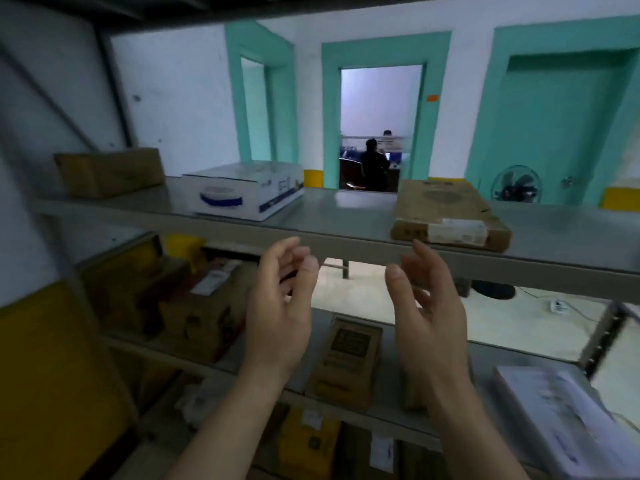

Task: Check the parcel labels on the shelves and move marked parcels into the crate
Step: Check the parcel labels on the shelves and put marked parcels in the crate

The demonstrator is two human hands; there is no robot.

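Head view shows your left hand [277,313] and right hand [426,317] raised side by side, palms facing each other, fingers relaxed and apart, each grip holding nothing, just below the front edge of the upper shelf [346,216]. On that shelf sit a flat brown parcel [446,209] with a white label [457,231], a white box [246,192] and a brown carton [110,171].

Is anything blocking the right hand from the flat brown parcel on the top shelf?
Nothing visible. The right hand, open and empty, is raised just below the shelf edge, and the flat brown parcel lies at that edge with its front exposed.
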